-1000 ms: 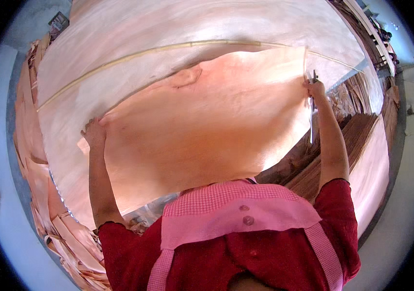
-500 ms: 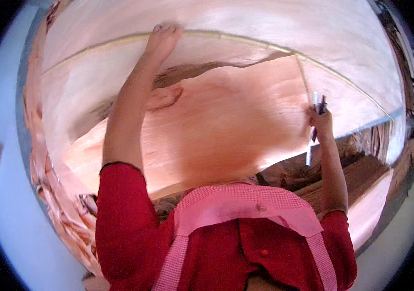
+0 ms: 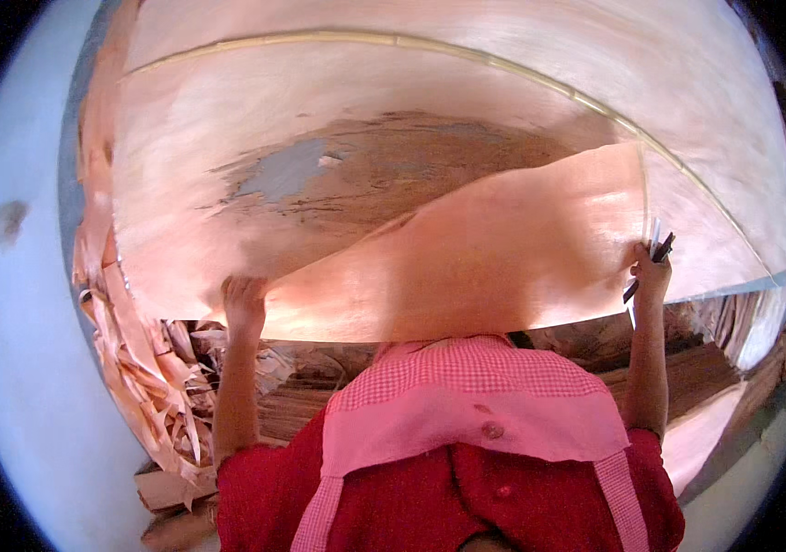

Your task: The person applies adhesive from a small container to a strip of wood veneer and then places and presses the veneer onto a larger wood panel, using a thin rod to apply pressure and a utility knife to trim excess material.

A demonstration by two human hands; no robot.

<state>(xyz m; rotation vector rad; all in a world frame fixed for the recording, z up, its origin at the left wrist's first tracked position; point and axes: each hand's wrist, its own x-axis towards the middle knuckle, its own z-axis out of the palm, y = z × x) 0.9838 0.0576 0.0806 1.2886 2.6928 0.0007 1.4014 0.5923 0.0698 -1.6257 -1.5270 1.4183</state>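
Note:
A loose sheet of reddish wood veneer (image 3: 494,248) stretches between my two hands, its far edge slanting and wavy. My left hand (image 3: 244,302) is closed on its narrow left end, near the table's front edge. At the right end, my right hand (image 3: 653,274) is closed round a slim black tool (image 3: 663,247) with a pale, blade-like strip beside it; the fingers also meet the sheet's edge. Beneath lies a larger pale veneer sheet (image 3: 200,212) with a ragged brown patch and a blue-grey gap. A thin bamboo stick (image 3: 490,59) crosses it beyond my hands.
Torn veneer scraps (image 3: 149,386) are heaped along the left side. Below the table's front edge, stacked brown veneer (image 3: 678,373) shows at right. A pale blue surface (image 3: 25,304) runs down the far left.
My left hand has come from beside the bamboo stick down to the loose sheet's left end. The sheet's left part has come nearer, baring the ragged patch. My right hand still holds the tool.

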